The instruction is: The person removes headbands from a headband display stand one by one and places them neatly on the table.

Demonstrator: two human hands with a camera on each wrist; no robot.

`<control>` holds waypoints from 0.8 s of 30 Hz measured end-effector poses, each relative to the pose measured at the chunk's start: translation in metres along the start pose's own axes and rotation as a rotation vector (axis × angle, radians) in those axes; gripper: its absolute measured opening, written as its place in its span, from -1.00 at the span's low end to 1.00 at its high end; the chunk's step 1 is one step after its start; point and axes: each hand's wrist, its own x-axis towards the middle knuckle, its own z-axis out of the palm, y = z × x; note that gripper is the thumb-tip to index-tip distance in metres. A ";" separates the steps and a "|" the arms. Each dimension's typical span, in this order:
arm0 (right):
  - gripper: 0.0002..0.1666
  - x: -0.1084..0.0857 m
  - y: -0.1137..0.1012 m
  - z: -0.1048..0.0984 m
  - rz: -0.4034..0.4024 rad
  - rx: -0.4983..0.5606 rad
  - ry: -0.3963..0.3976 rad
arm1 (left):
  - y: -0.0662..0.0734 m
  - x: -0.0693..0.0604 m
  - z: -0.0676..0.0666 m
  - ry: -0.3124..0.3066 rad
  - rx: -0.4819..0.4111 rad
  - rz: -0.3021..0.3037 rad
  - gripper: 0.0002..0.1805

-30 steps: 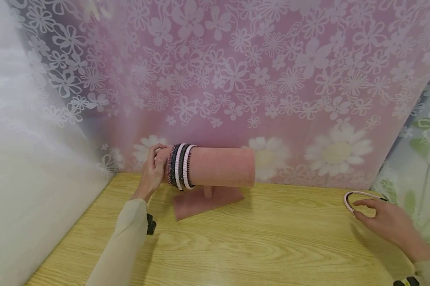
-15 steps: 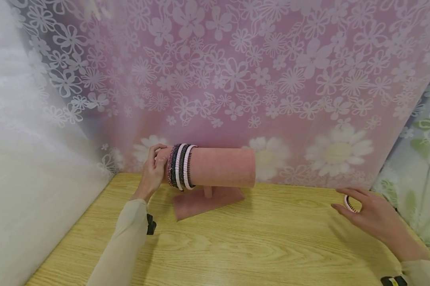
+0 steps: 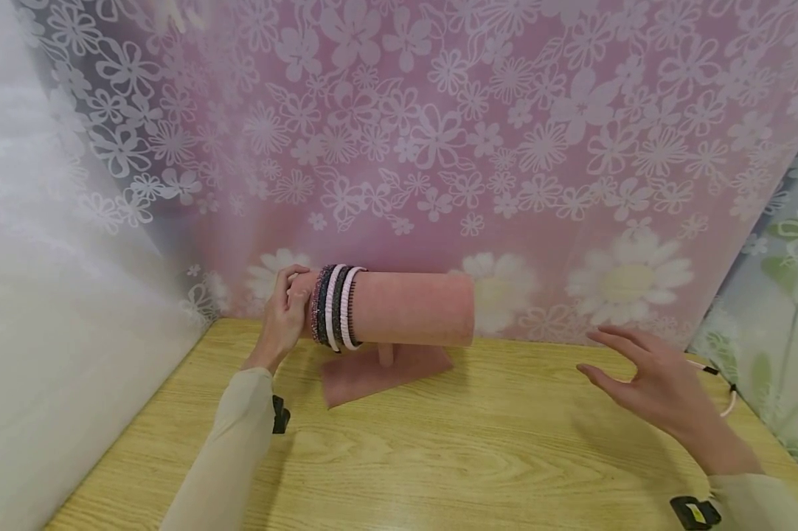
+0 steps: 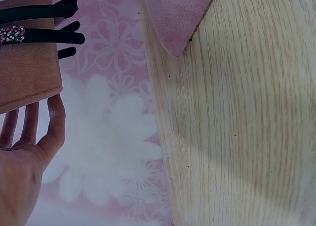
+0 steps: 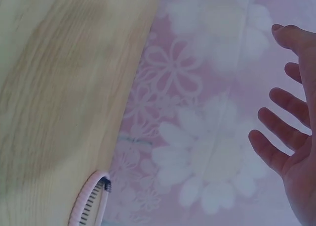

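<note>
L hand [image 3: 282,324] grips stand [image 3: 412,310] at end, wide gap to R hand [image 3: 661,383], spread, empty

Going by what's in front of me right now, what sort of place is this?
Probably an indoor tabletop display corner, though I can't see beyond it: a wood-grain table against a pink floral backdrop, with a pink padded stand carrying several headbands.

Pink roll stand [image 3: 408,310], headbands [image 3: 335,308] around one end, pale headband [image 5: 81,201] apart
</note>
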 end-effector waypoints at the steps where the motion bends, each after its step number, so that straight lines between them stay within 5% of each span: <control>1: -0.23 0.002 -0.002 0.000 -0.006 -0.001 0.002 | 0.000 0.000 0.000 0.000 0.000 -0.002 -0.57; 8: -0.32 0.016 -0.018 0.007 -0.051 0.009 0.019 | 0.001 0.000 0.000 -0.006 -0.006 -0.007 -0.57; 14: -0.20 0.026 -0.035 0.019 -0.136 0.076 0.096 | 0.001 0.000 0.000 -0.019 -0.007 -0.005 -0.56; 24: -0.18 0.042 -0.062 0.031 -0.155 0.077 0.106 | 0.002 -0.002 0.000 -0.014 -0.019 -0.030 -0.57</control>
